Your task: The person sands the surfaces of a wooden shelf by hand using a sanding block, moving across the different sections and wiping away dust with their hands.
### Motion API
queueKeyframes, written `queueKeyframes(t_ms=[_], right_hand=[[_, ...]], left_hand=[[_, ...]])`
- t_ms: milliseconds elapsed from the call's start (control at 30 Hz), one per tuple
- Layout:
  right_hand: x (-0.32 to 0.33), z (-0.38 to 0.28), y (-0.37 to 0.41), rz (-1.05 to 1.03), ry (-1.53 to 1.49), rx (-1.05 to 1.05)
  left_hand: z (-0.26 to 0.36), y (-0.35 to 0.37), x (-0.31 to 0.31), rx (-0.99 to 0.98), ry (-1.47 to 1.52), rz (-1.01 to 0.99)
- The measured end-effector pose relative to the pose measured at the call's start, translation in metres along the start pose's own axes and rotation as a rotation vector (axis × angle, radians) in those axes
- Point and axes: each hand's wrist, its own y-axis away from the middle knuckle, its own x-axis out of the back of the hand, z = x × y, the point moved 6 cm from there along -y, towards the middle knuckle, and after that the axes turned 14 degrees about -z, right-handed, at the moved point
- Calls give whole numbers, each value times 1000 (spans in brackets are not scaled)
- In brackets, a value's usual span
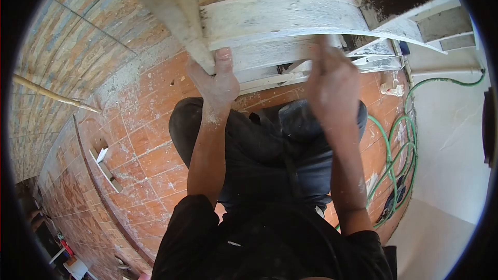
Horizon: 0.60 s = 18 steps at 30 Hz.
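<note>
Up by the white boards [280, 21], my left hand [218, 80] fingers wrap a dusty plank [171, 5]; right hand [334, 88] blurred, can't tell

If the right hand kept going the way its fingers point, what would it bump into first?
Probably the white board just ahead of the right hand; blur makes depth uncertain.

left hand [215, 80] gripping dusty beam [171, 5], right hand [334, 85] — blurred — at white plank [280, 18]
</note>
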Motion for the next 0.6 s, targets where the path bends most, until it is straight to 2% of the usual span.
queueKeyframes(t_ms=[33,67,100,167,200,233,300,367,433,500,533,567,600], right_hand=[[-13,-18,1,-67,-11,108],[-20,-33,3,-87,2,81],[-18,-24,4,-96,-6,78],[2,6,3,23,70,137],[18,25,-2,-21,-73,-85],[20,28,-3,110,-36,-25],[7,11,-6,24,92,-17],[-10,-21,1,-45,-8,11],[-3,-19,4,-6,-29,60],[19,29,-5,-104,-87,-229],[26,31,-9,33,-170,-135],[21,29,-5,41,-166,-130],[7,10,-5,-76,-40,-144]], left_hand=[[-1,0,2,9,42,-3],[-1,1,4,19,56,-1],[-2,2,6,28,71,0],[-4,0,4,39,28,-39],[-6,-1,4,44,10,-50],[-5,-1,2,12,-29,-35],[0,-2,0,-23,-66,-32],[-2,-3,4,35,4,-38],[-3,-3,3,43,-12,-39],[-7,-1,1,52,-15,-44],[-8,1,-1,32,-32,-52],[-8,-2,-4,-3,-47,-57],[-6,-3,-3,-12,-43,-58]])
